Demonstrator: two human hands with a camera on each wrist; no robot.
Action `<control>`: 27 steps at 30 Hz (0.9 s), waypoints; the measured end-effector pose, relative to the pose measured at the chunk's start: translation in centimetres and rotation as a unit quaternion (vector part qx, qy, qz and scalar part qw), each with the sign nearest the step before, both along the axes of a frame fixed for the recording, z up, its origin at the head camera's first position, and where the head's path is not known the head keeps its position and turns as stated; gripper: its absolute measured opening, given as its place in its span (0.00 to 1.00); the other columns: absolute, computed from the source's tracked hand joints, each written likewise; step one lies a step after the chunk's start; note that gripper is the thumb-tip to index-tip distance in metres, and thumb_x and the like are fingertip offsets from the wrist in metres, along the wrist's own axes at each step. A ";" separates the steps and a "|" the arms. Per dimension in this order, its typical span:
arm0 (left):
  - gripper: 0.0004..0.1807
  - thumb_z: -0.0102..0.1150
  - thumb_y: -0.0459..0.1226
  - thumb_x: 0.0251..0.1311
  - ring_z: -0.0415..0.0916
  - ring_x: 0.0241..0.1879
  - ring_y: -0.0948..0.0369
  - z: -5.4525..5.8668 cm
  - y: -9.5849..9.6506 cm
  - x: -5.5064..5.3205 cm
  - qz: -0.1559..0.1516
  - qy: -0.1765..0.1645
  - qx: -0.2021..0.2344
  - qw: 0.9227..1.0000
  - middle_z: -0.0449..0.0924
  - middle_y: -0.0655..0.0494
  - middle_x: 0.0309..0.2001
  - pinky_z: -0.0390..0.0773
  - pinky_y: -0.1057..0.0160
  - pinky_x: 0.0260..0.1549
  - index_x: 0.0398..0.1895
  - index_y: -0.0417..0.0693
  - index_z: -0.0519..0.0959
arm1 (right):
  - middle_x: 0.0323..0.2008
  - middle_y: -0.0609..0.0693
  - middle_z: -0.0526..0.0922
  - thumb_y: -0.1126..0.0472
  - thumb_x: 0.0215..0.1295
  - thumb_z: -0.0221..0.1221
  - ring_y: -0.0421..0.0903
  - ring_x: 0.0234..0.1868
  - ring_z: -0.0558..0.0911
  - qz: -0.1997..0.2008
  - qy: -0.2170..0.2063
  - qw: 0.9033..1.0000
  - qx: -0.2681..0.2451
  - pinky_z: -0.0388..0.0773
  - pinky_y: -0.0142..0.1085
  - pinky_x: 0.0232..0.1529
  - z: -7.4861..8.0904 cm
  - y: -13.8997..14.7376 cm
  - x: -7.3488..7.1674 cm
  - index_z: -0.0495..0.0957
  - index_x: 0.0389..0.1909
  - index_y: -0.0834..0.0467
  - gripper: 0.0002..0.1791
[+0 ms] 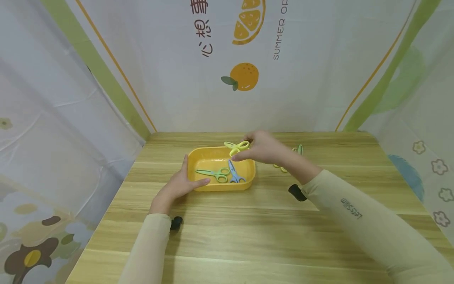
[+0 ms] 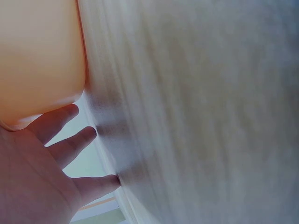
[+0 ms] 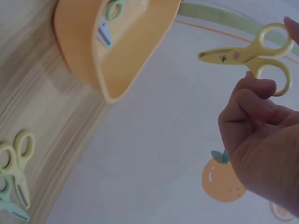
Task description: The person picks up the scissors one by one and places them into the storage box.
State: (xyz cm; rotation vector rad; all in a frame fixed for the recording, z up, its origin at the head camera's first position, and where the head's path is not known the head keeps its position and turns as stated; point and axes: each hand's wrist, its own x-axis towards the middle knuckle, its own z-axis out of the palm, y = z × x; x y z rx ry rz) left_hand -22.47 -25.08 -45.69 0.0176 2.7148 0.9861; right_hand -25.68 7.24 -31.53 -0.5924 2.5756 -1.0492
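Fingers spread and straight, my left hand (image 1: 177, 184) rests against the left end of a yellow plastic tray (image 1: 223, 187), its thumb at the front rim. Green scissors (image 1: 211, 172) and blue scissors (image 1: 233, 172) lie inside. Above the tray's back right part, my right hand (image 1: 265, 149) holds yellow scissors (image 1: 233, 146) by the handle loops. In the right wrist view, these scissors (image 3: 233, 56) point away from the hand, blades together. The left wrist view shows the left fingers (image 2: 74, 144) under the tray's outer wall.
On the wooden table (image 1: 227, 236), right of the tray, lie more yellow scissors (image 3: 18, 172) and green scissors (image 3: 7, 201), partly hidden by the right arm in the head view. A printed curtain (image 1: 301, 86) hangs behind the table's back edge.
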 end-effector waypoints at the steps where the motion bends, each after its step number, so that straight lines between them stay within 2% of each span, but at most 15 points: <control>1: 0.79 0.64 0.77 0.53 0.56 0.81 0.32 0.0 0.0 0.0 0.000 0.000 0.002 1.000 0.46 0.31 0.85 0.61 0.30 0.77 0.84 0.63 0.15 | 0.41 0.50 0.84 0.41 0.57 0.76 0.46 0.36 0.76 0.005 -0.004 1.000 0.003 0.75 0.36 0.34 0.1 -0.4 0.0 0.85 0.48 0.54 0.26; 4: 0.78 0.64 0.77 0.54 0.56 0.81 0.32 0.1 0.0 0.0 -0.001 -0.002 0.006 1.000 0.46 0.32 0.86 0.61 0.29 0.77 0.84 0.64 0.14 | 0.45 0.51 0.85 0.40 0.57 0.76 0.48 0.41 0.78 0.017 -0.021 0.999 0.018 0.78 0.39 0.40 0.5 -1.6 -0.2 0.84 0.52 0.56 0.30; 7: 0.78 0.64 0.77 0.54 0.56 0.81 0.32 0.0 -0.1 0.0 -0.001 -0.005 0.008 1.000 0.45 0.33 0.86 0.60 0.29 0.77 0.83 0.65 0.14 | 0.59 0.54 0.84 0.39 0.57 0.75 0.52 0.56 0.82 0.029 -0.037 0.998 0.044 0.83 0.46 0.55 0.8 -2.9 -0.6 0.80 0.64 0.60 0.40; 9: 0.78 0.64 0.77 0.53 0.56 0.81 0.32 0.0 -0.1 0.0 0.000 -0.007 0.007 1.000 0.45 0.33 0.86 0.61 0.28 0.76 0.83 0.66 0.14 | 0.69 0.56 0.80 0.39 0.58 0.75 0.55 0.67 0.80 0.039 -0.048 0.996 0.059 0.81 0.50 0.65 1.0 -3.7 -0.9 0.76 0.71 0.63 0.46; 11: 0.78 0.63 0.78 0.53 0.57 0.81 0.32 0.0 -0.1 0.0 -0.003 -0.007 0.003 1.000 0.45 0.33 0.86 0.61 0.29 0.76 0.83 0.65 0.14 | 0.73 0.56 0.77 0.39 0.57 0.75 0.56 0.72 0.78 0.047 -0.048 0.995 0.078 0.80 0.52 0.68 1.1 -4.5 -1.2 0.74 0.72 0.64 0.48; 12: 0.79 0.63 0.78 0.53 0.58 0.81 0.33 0.0 -0.1 0.0 -0.003 -0.006 0.002 1.000 0.46 0.33 0.86 0.62 0.29 0.76 0.83 0.65 0.14 | 0.73 0.55 0.78 0.39 0.57 0.75 0.55 0.71 0.78 0.050 -0.046 0.994 0.087 0.81 0.50 0.66 1.0 -4.9 -1.4 0.75 0.71 0.63 0.48; 14: 0.79 0.63 0.79 0.51 0.58 0.81 0.33 0.0 -0.1 0.0 -0.004 -0.006 -0.001 1.000 0.46 0.33 0.86 0.62 0.29 0.76 0.83 0.64 0.14 | 0.56 0.52 0.86 0.39 0.57 0.75 0.48 0.52 0.84 0.054 -0.048 0.992 0.101 0.84 0.41 0.52 0.9 -5.8 -1.8 0.82 0.58 0.62 0.37; 15: 0.79 0.63 0.80 0.51 0.59 0.80 0.33 0.0 -0.2 0.0 -0.003 -0.005 -0.001 1.000 0.46 0.33 0.86 0.63 0.29 0.76 0.84 0.64 0.14 | 0.47 0.49 0.85 0.40 0.57 0.76 0.45 0.42 0.82 0.055 -0.047 0.992 0.106 0.81 0.37 0.43 0.8 -6.2 -2.0 0.83 0.50 0.60 0.31; 16: 0.79 0.63 0.80 0.51 0.59 0.80 0.33 0.0 -0.2 0.0 -0.003 -0.005 -0.001 1.000 0.46 0.33 0.86 0.63 0.29 0.76 0.84 0.64 0.14 | 0.36 0.45 0.81 0.40 0.57 0.76 0.42 0.32 0.76 0.057 -0.048 0.991 0.112 0.75 0.34 0.34 0.7 -6.6 -2.2 0.82 0.39 0.57 0.25; 18: 0.79 0.63 0.80 0.51 0.58 0.81 0.32 0.1 -0.2 0.0 -0.002 -0.005 -0.002 1.000 0.46 0.33 0.86 0.62 0.28 0.76 0.83 0.65 0.14 | 0.22 0.41 0.66 0.41 0.57 0.75 0.39 0.22 0.61 0.061 -0.054 0.989 0.120 0.61 0.32 0.25 0.4 -7.3 -2.6 0.72 0.22 0.52 0.26; 19: 0.79 0.62 0.79 0.52 0.57 0.81 0.32 0.1 -0.2 0.0 -0.004 -0.005 -0.003 1.000 0.45 0.33 0.86 0.62 0.28 0.75 0.83 0.64 0.14 | 0.19 0.41 0.58 0.41 0.57 0.75 0.40 0.20 0.55 0.063 -0.058 0.989 0.124 0.56 0.33 0.23 0.2 -7.7 -2.8 0.65 0.17 0.50 0.30; 22: 0.79 0.63 0.79 0.52 0.56 0.81 0.32 0.0 -0.2 0.0 -0.003 -0.007 -0.001 1.000 0.43 0.34 0.86 0.61 0.27 0.76 0.83 0.65 0.14 | 0.12 0.38 0.53 0.41 0.58 0.75 0.37 0.15 0.51 0.069 -0.061 0.987 0.130 0.53 0.31 0.20 -0.5 -8.4 -3.3 0.56 0.10 0.46 0.37; 27: 0.79 0.64 0.79 0.50 0.56 0.82 0.33 -0.1 -0.2 0.0 0.000 -0.007 0.011 1.000 0.44 0.36 0.87 0.60 0.29 0.77 0.83 0.67 0.15 | 0.13 0.38 0.49 0.42 0.57 0.76 0.38 0.16 0.50 0.067 -0.078 0.986 0.128 0.53 0.31 0.19 -1.6 -9.3 -3.8 0.55 0.09 0.46 0.37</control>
